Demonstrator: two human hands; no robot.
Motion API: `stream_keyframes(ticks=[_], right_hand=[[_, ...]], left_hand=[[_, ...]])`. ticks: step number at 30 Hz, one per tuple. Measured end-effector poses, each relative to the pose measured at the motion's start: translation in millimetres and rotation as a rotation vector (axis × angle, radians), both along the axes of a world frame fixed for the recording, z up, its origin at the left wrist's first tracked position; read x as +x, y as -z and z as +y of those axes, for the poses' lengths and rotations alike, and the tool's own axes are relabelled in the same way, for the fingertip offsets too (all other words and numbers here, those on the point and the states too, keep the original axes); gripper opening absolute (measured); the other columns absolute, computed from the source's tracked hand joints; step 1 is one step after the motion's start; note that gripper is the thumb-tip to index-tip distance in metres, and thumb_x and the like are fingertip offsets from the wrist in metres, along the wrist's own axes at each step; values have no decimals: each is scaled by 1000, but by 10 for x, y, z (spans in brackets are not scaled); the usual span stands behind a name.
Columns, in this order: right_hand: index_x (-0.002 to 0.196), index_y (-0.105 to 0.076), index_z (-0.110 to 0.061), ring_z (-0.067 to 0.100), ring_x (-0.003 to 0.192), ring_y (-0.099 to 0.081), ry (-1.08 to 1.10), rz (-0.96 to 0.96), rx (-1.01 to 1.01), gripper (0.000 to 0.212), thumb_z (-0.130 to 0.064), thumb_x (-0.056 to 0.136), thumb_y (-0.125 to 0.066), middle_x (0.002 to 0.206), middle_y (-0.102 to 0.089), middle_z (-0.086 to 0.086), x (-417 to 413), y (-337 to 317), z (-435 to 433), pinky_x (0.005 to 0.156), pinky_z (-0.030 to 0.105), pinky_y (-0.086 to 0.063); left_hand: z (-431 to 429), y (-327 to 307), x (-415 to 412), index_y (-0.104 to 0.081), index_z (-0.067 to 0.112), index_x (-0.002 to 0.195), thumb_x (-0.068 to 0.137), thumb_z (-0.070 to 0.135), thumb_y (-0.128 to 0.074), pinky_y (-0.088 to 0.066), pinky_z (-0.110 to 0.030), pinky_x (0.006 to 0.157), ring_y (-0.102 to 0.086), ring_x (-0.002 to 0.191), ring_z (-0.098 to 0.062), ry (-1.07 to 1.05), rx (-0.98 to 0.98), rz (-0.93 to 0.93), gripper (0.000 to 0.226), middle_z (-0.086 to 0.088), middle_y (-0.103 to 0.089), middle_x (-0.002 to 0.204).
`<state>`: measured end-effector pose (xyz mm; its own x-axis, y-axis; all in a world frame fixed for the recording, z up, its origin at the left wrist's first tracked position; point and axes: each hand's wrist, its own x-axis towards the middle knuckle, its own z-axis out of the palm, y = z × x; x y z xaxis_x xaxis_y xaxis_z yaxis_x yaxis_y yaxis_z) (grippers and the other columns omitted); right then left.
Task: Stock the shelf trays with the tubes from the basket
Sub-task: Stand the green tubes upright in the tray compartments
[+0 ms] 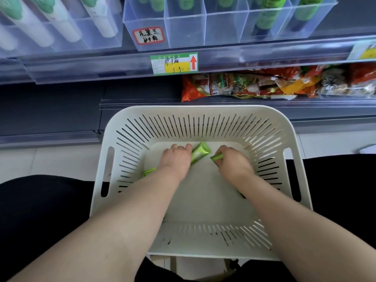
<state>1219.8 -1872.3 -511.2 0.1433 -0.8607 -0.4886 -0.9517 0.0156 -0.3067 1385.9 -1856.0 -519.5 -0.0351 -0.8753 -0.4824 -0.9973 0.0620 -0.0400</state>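
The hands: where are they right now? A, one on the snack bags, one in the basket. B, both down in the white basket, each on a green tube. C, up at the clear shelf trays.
B: the left hand grips a green tube and the right hand a second green tube, both inside the white basket.

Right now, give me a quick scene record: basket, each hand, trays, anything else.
basket: white, slatted, in front of the shelf
left hand: in basket, holds crimped green tube
right hand: in basket, grips second green tube
shelf trays: clear, divided, green-and-white tubes inside
lower shelf: snack bags
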Motion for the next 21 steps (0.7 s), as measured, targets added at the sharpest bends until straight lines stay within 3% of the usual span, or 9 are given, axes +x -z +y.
stream_keyframes(ticks=[5,11,14,16,18,21], right_hand=[[109,-54,-25,22,94,-56,27,-18,14,20,-18,90,-55,102,-59,0,23,-20,-2,77,34,-50],[107,-54,-28,20,87,-55,38,-106,-32,20,-17,90,-52,98,-58,-2,39,-128,-27,67,31,-46],[103,-54,-31,17,80,-55,34,-181,-112,12,-25,93,-51,93,-59,-5,44,-249,-38,64,32,-48],[101,-54,-32,17,80,-56,25,-213,-159,9,-26,93,-52,93,-60,-6,44,-339,-38,65,34,-51],[99,-55,-30,18,82,-56,20,-248,-211,10,-25,92,-54,96,-60,-6,49,-445,-25,68,35,-52],[96,-56,-32,14,81,-54,7,-273,-306,9,-25,90,-56,93,-58,-10,52,-629,12,66,32,-49]], left_hand=[[60,57,-51,-46,9,127,85,7,-60,-44,-38,90,-46,115,-29,-73,70,23,44,-12,-52,123],[186,33,69,-53,21,120,80,16,-54,-42,-33,76,-53,106,-29,-145,115,146,40,-7,-54,110],[196,-76,178,-57,25,96,84,29,-58,-36,-29,67,-54,97,-25,-208,46,262,12,1,-50,93],[195,-165,225,-51,28,77,84,44,-64,-33,-27,59,-55,84,-20,-310,-2,384,21,8,-50,81],[205,-286,252,-56,30,83,82,45,-68,-34,-25,57,-54,81,-17,-374,-93,497,19,11,-53,80],[217,-491,235,-58,25,108,80,39,-72,-43,-29,70,-58,88,-19,-379,-234,560,35,4,-60,94]])
